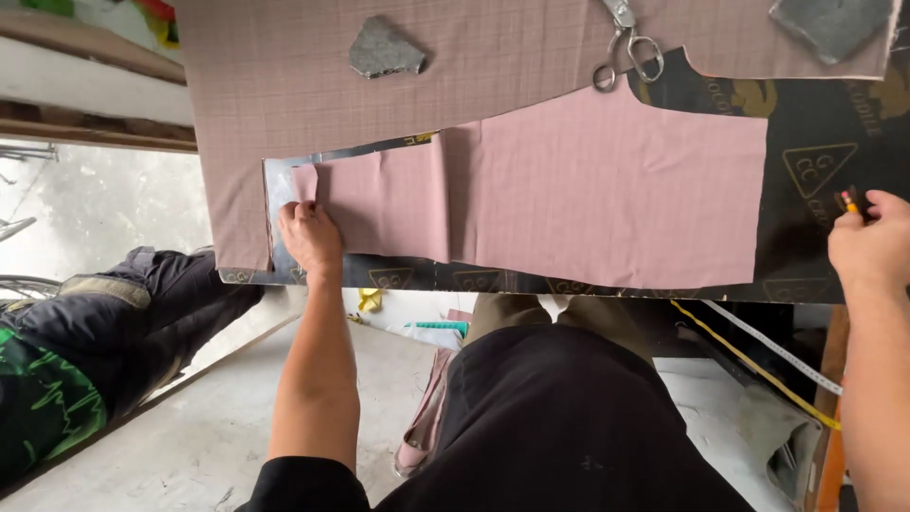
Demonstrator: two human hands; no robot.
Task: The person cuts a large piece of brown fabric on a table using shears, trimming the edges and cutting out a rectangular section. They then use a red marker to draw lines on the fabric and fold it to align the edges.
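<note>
A cut piece of pink checked fabric lies flat on a black table with gold emblems. My left hand presses down on the fabric's left end, where a small flap is folded over. My right hand rests at the table's right edge and grips a short pencil with a red and yellow tip. A larger sheet of the same pink cloth covers the far side of the table.
A grey stone weighs down the large sheet, with another grey slab at the far right. Metal scissors lie at the far edge. A measuring tape hangs below the table. A bundle of dark clothing sits on the left.
</note>
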